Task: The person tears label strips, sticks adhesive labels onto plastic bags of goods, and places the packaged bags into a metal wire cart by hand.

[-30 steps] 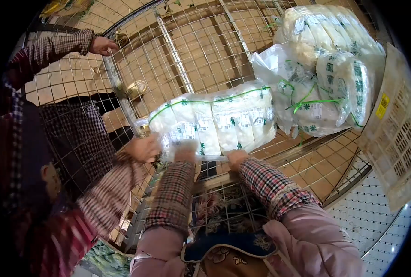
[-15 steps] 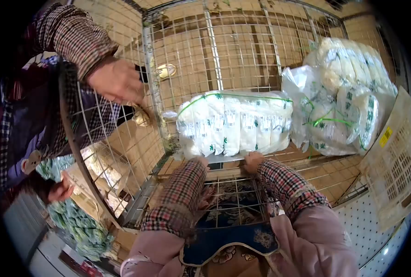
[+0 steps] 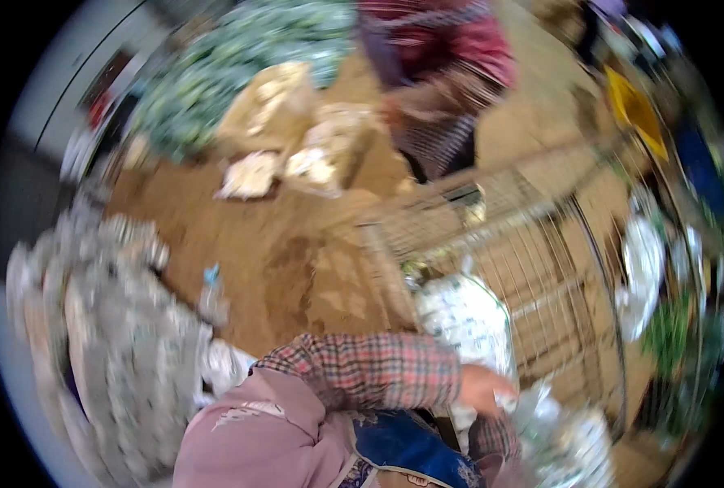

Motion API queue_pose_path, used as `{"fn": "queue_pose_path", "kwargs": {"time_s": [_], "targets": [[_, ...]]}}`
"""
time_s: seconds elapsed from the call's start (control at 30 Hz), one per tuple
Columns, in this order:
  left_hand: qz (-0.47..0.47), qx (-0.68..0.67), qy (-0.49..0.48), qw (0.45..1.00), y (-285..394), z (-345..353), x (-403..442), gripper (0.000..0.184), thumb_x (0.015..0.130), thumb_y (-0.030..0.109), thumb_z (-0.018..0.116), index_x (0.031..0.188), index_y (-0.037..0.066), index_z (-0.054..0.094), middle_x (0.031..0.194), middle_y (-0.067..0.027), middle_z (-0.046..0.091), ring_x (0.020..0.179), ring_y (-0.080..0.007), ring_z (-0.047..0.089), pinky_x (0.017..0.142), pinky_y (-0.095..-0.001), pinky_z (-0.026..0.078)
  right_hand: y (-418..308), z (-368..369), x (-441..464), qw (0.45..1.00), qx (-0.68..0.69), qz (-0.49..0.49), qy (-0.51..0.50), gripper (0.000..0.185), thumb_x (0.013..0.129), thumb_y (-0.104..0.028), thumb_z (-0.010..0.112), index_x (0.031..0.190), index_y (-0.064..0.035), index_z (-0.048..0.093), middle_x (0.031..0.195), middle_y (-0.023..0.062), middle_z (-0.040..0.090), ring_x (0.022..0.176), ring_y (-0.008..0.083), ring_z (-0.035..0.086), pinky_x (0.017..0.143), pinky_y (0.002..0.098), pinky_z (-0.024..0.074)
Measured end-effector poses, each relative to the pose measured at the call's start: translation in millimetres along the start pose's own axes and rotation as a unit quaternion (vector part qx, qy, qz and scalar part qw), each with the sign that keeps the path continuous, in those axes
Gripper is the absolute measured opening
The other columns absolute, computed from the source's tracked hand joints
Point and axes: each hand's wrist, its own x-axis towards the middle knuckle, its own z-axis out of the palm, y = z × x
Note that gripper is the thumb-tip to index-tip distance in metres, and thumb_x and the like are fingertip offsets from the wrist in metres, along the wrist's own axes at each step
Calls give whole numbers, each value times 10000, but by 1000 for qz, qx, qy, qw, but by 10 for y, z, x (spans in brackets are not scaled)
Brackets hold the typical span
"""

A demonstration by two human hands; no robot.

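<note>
White plastic-wrapped bundle (image 3: 464, 313) lying in wire cage (image 3: 547, 298). Left hand (image 3: 484, 388) at bundle's near end, by right sleeve (image 3: 492, 439); fingers blurred, cannot tell whether grasping. Right hand hidden. Bagged goods (image 3: 577, 447) beside.

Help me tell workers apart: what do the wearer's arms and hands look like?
The left arm wears a pink, dark and pale checked lower sleeve and a pink upper sleeve with a whitish mark. The left hand is bare. The right arm shows similar cloth; the right hand is hidden.
</note>
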Motion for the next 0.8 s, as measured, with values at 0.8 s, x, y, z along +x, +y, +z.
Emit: {"fn": "queue_pose_path", "kwargs": {"time_s": [0.8], "targets": [[-557, -335, 677, 346, -2686, 5328, -3551, 370, 705, 342, 605, 972, 86, 587, 845, -106, 609, 789, -224, 570, 726, -325, 453, -741, 4347, 383, 505, -554, -130, -649, 328, 847, -280, 491, 1058, -30, 490, 870, 112, 563, 765, 213, 556, 644, 311, 443]]}}
